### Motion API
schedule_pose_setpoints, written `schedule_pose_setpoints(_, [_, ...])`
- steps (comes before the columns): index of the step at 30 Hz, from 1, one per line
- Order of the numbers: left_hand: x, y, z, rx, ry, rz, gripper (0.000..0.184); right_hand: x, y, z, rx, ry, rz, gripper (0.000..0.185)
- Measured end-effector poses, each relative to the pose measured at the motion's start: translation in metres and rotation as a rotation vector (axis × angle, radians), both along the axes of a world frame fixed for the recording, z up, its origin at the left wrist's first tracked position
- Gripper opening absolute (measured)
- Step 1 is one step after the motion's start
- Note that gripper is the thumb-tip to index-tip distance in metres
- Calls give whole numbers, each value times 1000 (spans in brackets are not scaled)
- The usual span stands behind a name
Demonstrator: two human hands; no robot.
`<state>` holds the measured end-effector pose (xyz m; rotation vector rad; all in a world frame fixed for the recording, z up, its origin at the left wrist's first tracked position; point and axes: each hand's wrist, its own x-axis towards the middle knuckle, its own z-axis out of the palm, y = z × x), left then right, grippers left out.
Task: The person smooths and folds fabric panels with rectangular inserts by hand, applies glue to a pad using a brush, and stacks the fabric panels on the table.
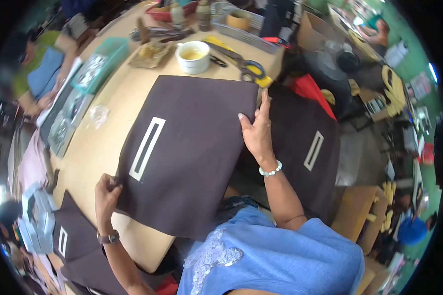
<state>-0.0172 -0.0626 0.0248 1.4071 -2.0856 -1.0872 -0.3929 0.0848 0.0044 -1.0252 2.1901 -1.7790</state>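
A dark brown fabric panel (pixel 192 137) lies across the table in front of me, its near end hanging over the edge. A cream rectangular frame with a slot (pixel 135 169) sits on its left half. My left hand (pixel 107 196) pinches the panel's left edge between thumb and fingers. At the right edge, my right hand (pixel 259 130) rests with fingers stretched out and thumb apart on the surface. To the right hangs a second dark panel (pixel 290 128), bearing a similar cream frame (pixel 313 151). Another dark panel (pixel 76 223) is at lower left.
Beyond the panel stand a white cup of yellowish paste (pixel 192 57), scissors (pixel 248 69) and a grey basket (pixel 251 32). A teal tray (pixel 114 51) with small clear packets lies at left. A co-worker (pixel 47 69) sits across the table (pixel 93 142).
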Motion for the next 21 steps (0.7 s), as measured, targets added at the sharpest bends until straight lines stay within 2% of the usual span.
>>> schedule_pose_setpoints(1, [-19, 13, 5, 130, 111, 8, 19, -10, 13, -6, 3, 71, -68, 80])
schedule_pose_setpoints(2, [-28, 17, -3, 77, 139, -65, 21, -18, 26, -10, 6, 143, -126, 80])
schedule_pose_setpoints(3, [-46, 25, 0, 70, 161, -121, 32, -26, 42, -7, 44, -17, -166, 79])
schedule_pose_setpoints(4, [-66, 35, 3, 61, 185, -174, 44, -37, 58, -14, 91, 0, -255, 78])
schedule_pose_setpoints(5, [-84, 43, 5, -47, 123, -285, 49, -49, 72, -23, 151, 26, -359, 79])
schedule_pose_setpoints(6, [-102, 51, 6, -159, 62, -393, 54, -59, 92, -10, 273, -227, -350, 83])
schedule_pose_setpoints(9, [-163, 79, 16, -74, 96, -609, 46, -107, 142, -37, 231, 15, -520, 46])
schedule_pose_setpoints(11, [-195, 98, 8, -77, 82, -674, 42, -138, 172, -46, 271, 39, -576, 26])
schedule_pose_setpoints(15, [-256, 127, -18, -78, 201, -715, 43, -200, 210, -50, 318, 23, -614, 61])
schedule_pose_setpoints(18, [-295, 135, -57, -38, 258, -712, 46, -243, 214, -49, 446, 93, -622, 77])
schedule_pose_setpoints(21, [-327, 143, -103, 96, 280, -637, 49, -301, 215, -79, 583, 92, -721, 78])
